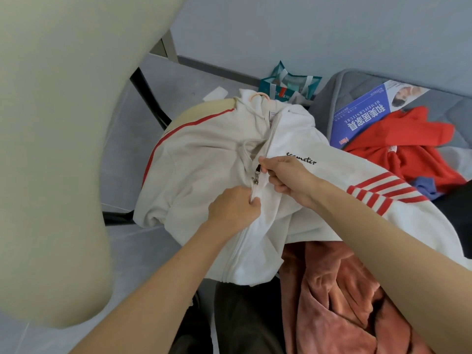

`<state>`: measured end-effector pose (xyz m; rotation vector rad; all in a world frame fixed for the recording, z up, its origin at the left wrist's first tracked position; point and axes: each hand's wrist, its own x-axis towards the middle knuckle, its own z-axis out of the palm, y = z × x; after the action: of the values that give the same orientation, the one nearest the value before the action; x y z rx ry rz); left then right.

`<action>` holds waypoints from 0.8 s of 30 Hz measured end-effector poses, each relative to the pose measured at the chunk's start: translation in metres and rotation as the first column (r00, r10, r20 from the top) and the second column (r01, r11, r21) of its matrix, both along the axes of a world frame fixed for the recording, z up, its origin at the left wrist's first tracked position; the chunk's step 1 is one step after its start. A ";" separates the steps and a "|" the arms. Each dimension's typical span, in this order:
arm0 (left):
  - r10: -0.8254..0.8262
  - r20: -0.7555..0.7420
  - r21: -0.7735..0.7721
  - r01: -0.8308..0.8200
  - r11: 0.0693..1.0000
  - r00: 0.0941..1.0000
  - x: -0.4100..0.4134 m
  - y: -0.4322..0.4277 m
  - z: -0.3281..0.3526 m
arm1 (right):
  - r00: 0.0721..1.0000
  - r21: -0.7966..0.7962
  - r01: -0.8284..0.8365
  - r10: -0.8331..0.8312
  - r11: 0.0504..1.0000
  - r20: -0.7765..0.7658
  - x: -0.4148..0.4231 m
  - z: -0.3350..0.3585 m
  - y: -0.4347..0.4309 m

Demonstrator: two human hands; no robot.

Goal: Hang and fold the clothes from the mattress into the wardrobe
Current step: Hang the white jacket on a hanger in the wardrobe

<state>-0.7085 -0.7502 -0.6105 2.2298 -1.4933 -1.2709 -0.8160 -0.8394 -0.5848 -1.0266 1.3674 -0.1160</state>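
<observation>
The white zip jacket (204, 154), on a pink hanger (258, 96), lay at the left edge of the mattress (329, 98). The left hand (232, 208) pinched its zip seam, and the right hand (288, 177) pinched the zip pull (256, 172). A red garment (408, 149) lay nearby.

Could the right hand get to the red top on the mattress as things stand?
Probably yes, once it lets go: the right hand pinches the zipper pull of the white hoodie, but the red top lies uncovered to its right, nothing standing between.
</observation>
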 end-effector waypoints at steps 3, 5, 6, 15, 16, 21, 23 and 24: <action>-0.014 -0.022 0.026 0.014 1.000 1.000 0.010 -0.009 0.002 | 1.000 -0.045 0.022 -0.022 0.999 0.000 0.007 0.001 -0.010; -0.028 -0.058 0.044 0.031 0.999 0.998 0.014 -0.012 0.004 | 0.998 -0.050 0.055 -0.056 0.997 -0.010 0.010 0.001 -0.015; -0.042 -0.081 0.049 0.046 0.998 0.996 0.015 -0.013 0.005 | 0.997 -0.049 0.070 -0.072 0.996 -0.024 0.010 0.000 -0.016; -0.162 -0.317 0.267 0.252 0.930 0.934 0.007 0.011 0.011 | 0.923 -0.160 0.271 -0.303 0.949 -0.236 -0.007 -0.012 -0.046; -0.168 -0.287 0.278 0.250 0.927 0.943 0.004 0.014 0.008 | 0.931 -0.179 0.234 -0.273 0.956 -0.243 -0.009 -0.011 -0.051; -0.045 0.072 0.076 0.040 0.996 0.996 -0.001 -0.003 0.000 | 0.986 -0.068 0.102 -0.110 0.992 -0.128 -0.007 -0.009 -0.036; -0.008 0.139 0.000 0.009 1.000 0.990 -0.004 -0.024 0.002 | 0.990 -0.075 0.071 -0.079 0.995 -0.117 -0.009 -0.006 -0.034; -0.013 0.164 -0.020 0.016 1.000 0.986 -0.007 -0.036 0.003 | 0.992 -0.075 0.047 -0.056 0.996 -0.117 -0.011 -0.004 -0.035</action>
<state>-0.7152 -0.7865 -0.6079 2.3648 -1.5728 -1.0929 -0.8272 -0.8744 -0.5887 -1.0727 1.5075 -0.1454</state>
